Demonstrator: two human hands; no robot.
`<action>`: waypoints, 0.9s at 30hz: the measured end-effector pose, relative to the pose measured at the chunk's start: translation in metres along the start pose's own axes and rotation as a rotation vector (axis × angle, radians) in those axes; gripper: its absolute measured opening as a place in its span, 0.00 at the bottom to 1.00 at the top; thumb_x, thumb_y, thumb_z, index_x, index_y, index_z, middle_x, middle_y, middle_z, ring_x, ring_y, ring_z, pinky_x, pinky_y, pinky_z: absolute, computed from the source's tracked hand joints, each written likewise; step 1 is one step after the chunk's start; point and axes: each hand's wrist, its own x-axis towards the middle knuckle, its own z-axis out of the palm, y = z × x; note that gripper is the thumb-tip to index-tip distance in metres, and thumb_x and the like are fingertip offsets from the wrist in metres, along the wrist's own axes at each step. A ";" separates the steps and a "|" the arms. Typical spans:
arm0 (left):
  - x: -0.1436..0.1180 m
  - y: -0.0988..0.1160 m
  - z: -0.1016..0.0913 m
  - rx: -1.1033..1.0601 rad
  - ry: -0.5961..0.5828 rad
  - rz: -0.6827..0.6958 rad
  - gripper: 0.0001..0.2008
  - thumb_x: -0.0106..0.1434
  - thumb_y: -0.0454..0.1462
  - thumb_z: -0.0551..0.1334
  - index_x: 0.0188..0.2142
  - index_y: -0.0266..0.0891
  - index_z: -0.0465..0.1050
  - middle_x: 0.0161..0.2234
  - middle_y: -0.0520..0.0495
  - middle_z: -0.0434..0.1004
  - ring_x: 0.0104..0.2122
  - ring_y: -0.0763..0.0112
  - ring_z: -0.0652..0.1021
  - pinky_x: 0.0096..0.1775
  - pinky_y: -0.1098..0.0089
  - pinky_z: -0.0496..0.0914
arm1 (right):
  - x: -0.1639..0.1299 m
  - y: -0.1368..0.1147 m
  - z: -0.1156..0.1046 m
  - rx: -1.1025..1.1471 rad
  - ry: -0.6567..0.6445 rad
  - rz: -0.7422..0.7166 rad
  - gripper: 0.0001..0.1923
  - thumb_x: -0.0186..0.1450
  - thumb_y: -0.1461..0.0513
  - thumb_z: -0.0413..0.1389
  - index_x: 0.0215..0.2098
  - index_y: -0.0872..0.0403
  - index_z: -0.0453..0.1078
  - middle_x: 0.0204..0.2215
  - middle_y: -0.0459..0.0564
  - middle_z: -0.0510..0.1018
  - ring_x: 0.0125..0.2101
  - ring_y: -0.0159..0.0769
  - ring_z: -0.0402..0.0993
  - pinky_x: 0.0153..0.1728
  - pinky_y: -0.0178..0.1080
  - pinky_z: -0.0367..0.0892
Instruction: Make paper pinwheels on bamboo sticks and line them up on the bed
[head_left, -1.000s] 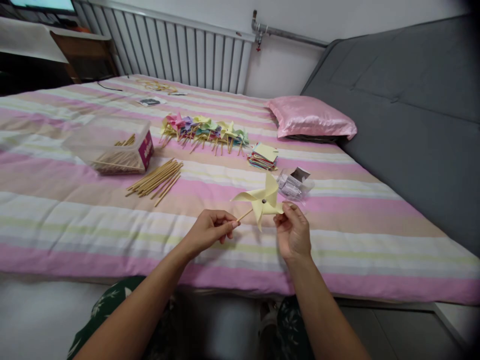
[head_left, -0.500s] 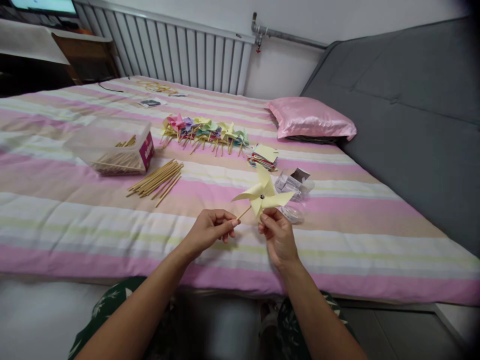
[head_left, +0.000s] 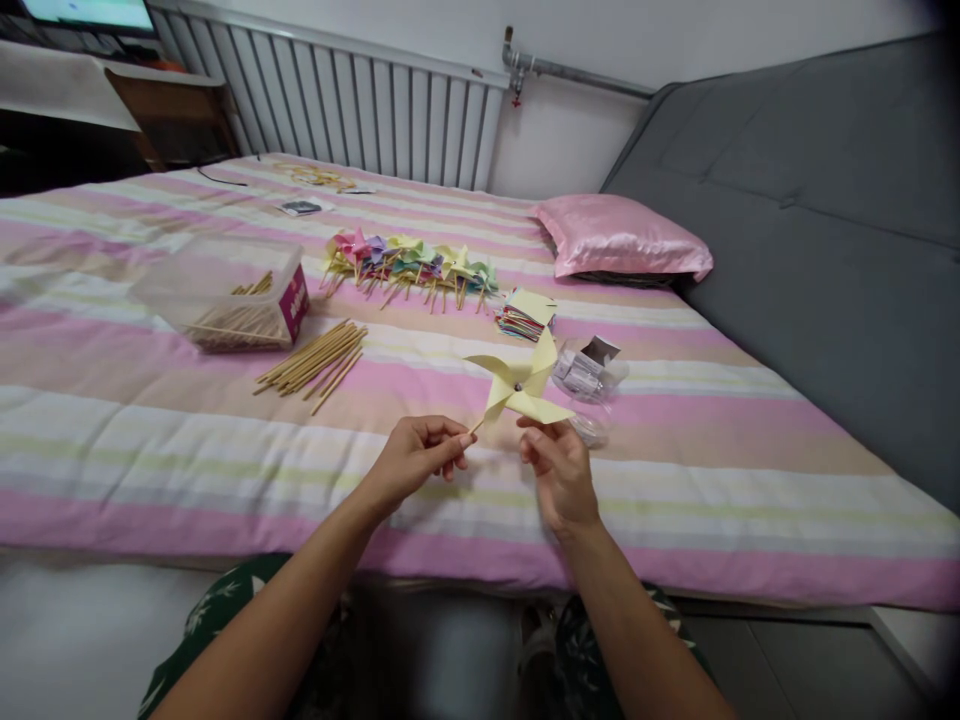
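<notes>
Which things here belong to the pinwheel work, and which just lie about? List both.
In use: yellow pinwheel, left hand pinching its stick, right hand at a blade, loose sticks, paper squares, finished pinwheels.
Lying about: pink pillow, radiator.

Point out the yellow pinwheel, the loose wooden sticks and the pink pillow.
yellow pinwheel point(head_left: 517, 388): head view, its centre pin.
loose wooden sticks point(head_left: 311, 358): head view, middle of bundle.
pink pillow point(head_left: 619, 237): head view, top surface.
</notes>
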 end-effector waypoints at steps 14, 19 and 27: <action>0.000 -0.001 -0.001 0.025 0.021 -0.026 0.13 0.55 0.43 0.65 0.31 0.33 0.74 0.20 0.50 0.74 0.17 0.79 0.69 0.20 0.78 0.62 | 0.008 0.001 -0.009 -0.092 0.169 -0.144 0.09 0.55 0.57 0.61 0.30 0.54 0.73 0.28 0.46 0.74 0.21 0.24 0.63 0.22 0.31 0.58; 0.000 0.000 -0.001 0.007 0.025 -0.027 0.14 0.54 0.43 0.65 0.31 0.33 0.74 0.20 0.50 0.74 0.17 0.79 0.69 0.21 0.78 0.63 | 0.004 0.004 -0.006 -0.126 0.082 -0.113 0.08 0.57 0.57 0.60 0.30 0.54 0.75 0.28 0.47 0.75 0.21 0.25 0.62 0.22 0.31 0.58; -0.001 0.003 0.000 0.020 0.027 -0.017 0.13 0.54 0.43 0.65 0.30 0.32 0.74 0.20 0.49 0.74 0.17 0.79 0.69 0.20 0.77 0.61 | -0.004 0.004 -0.003 -0.291 -0.205 -0.111 0.12 0.61 0.57 0.56 0.41 0.51 0.75 0.27 0.46 0.74 0.24 0.28 0.65 0.24 0.33 0.62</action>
